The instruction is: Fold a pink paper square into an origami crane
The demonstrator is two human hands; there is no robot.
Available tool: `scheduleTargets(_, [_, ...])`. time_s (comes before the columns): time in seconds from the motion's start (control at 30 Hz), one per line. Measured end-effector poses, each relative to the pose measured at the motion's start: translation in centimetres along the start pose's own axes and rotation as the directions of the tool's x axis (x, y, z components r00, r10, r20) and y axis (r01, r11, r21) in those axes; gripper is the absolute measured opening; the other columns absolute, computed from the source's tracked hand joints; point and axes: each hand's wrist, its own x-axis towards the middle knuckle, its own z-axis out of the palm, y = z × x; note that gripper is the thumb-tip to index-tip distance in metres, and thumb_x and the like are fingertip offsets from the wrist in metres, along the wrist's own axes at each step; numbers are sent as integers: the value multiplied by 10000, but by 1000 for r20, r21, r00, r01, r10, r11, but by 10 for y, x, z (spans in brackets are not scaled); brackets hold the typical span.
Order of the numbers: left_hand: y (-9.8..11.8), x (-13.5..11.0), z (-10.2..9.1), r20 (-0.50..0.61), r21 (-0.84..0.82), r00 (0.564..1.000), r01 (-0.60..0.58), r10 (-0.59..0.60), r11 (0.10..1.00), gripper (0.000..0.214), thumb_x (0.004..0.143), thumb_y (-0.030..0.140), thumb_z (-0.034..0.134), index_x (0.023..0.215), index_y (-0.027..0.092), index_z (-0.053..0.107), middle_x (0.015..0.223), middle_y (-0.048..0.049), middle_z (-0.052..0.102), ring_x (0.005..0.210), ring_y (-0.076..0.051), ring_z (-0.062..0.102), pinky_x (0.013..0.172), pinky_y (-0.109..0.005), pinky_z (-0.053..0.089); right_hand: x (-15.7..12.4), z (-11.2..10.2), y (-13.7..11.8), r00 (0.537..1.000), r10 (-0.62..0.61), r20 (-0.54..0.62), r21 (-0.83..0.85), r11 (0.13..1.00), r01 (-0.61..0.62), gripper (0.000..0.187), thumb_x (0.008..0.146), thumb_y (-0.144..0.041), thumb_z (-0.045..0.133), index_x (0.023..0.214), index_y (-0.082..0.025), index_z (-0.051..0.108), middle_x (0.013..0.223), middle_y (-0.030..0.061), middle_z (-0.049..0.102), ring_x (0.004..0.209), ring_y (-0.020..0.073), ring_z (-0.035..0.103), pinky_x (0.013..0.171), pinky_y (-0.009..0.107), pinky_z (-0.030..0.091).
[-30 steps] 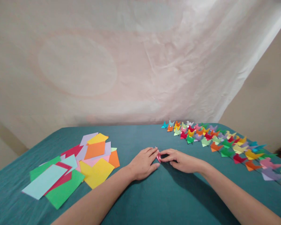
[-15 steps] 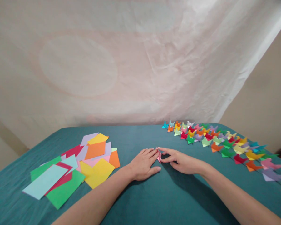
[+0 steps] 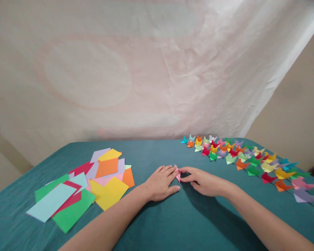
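Note:
A small pink folded paper piece (image 3: 177,175) lies on the teal tablecloth (image 3: 157,216) between my two hands. My left hand (image 3: 161,183) rests flat on the cloth, fingers stretched toward the piece and touching its left side. My right hand (image 3: 202,180) meets it from the right, thumb and fingers pinched on the piece's edge. Most of the pink piece is hidden by my fingertips.
A loose pile of flat coloured paper sheets (image 3: 83,184) lies on the left of the table. Several rows of small folded paper birds (image 3: 248,160) run along the right side toward the near right edge. A pale sheet (image 3: 146,69) hangs behind the table.
My hands have hardly moved. The right hand's fingers shifted slightly on the pink piece, and the view has drifted a little.

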Motion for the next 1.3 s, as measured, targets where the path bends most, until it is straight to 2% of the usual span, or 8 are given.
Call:
scheduleTargets(0.17, [2,0,-2,-30,-9,1000,-7,7,1000,594,902,552,257,1375,194,284,1437,-86,304,1306,-250,276,1057,-412,214,-1,-3,-2,1000,13,28,-19,1000,-12,562,720,8,390,1193,-225,585,1382,66,414,1260,202,390,1052,368,304])
scheduleTargets(0.33, [5,0,-5,-84,3,996,-20,20,1000,536,890,523,338,1303,187,395,1346,-88,418,1237,-254,359,1034,-399,257,-1,-6,-5,999,-7,38,-16,1000,8,638,660,27,389,1215,-235,566,1391,44,401,1265,193,384,1057,354,296])
scheduleTargets(0.47, [4,0,-5,-99,8,995,-32,33,999,525,887,511,360,1301,190,400,1325,-88,439,1219,-250,377,1024,-396,272,-1,-6,-4,1000,-8,30,-3,1000,8,692,589,36,377,1198,-223,580,1368,39,435,1253,188,401,1051,340,305])
scheduleTargets(0.63, [3,-1,-8,-91,11,994,-62,62,998,490,892,491,373,1304,227,401,1330,-69,444,1226,-250,379,1015,-404,289,-3,-3,3,999,35,-3,8,999,-35,665,557,33,376,1143,-189,599,1303,64,510,1213,193,445,1037,352,322])
scheduleTargets(0.77, [3,-2,-12,-90,17,992,-92,93,996,412,892,475,393,1238,265,471,1337,-53,437,1222,-256,391,1007,-412,306,-3,2,7,995,91,-51,6,996,-90,706,570,41,375,1223,-187,516,1238,75,556,1155,191,488,999,365,361])
scheduleTargets(0.87, [2,-3,-13,-82,17,991,-103,104,995,387,889,477,401,1208,282,501,1340,-52,434,1229,-265,388,1005,-424,310,-2,5,8,996,72,-46,-24,997,-74,733,586,49,366,1268,-197,476,1240,70,552,1147,186,486,997,363,357])
scheduleTargets(1.0, [0,-4,-12,-65,17,991,-115,115,993,411,890,500,385,1226,289,491,1370,-61,404,1244,-277,374,1011,-441,303,1,9,8,999,38,-27,-86,995,-41,688,627,49,359,1257,-193,498,1249,70,541,1149,184,472,996,350,349])
scheduleTargets(1.3, [-3,-5,-12,-20,2,992,-125,125,992,458,889,517,373,1294,307,422,1428,-52,328,1289,-288,313,1025,-458,272,3,16,3,996,93,3,-247,965,-90,626,709,26,394,1292,-193,460,1217,104,509,1115,211,443,948,357,356])
